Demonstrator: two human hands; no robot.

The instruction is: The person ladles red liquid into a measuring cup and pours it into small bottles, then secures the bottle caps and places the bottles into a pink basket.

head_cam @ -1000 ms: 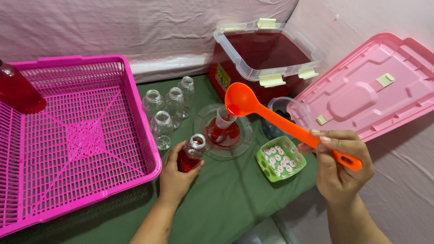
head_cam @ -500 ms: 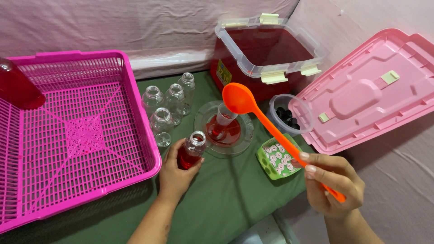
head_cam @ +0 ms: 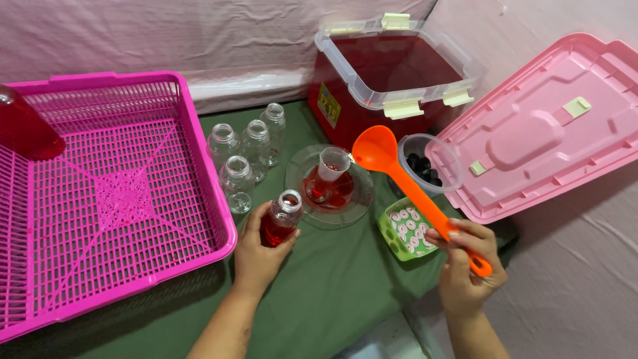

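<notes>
My left hand (head_cam: 258, 256) grips a small clear bottle (head_cam: 280, 218) partly filled with red liquid, standing upright on the green mat. My right hand (head_cam: 467, 266) holds an orange ladle (head_cam: 399, 173) by its handle, its bowl raised beside a clear funnel (head_cam: 330, 167) that sits in a round clear dish (head_cam: 359, 206) with red liquid in it. Behind them stands a large clear tub (head_cam: 399, 73) full of dark red liquid.
Several empty small bottles (head_cam: 246, 156) stand left of the dish. A pink mesh basket (head_cam: 113, 193) holds a filled red bottle (head_cam: 23, 129) at far left. A pink lid (head_cam: 551, 126) leans at right, beside a container of dark caps (head_cam: 425, 166) and a green box (head_cam: 407, 229).
The ladle has swung a little toward the dish and funnel, and my right hand shifted along the handle. My left hand has stayed on the bottle.
</notes>
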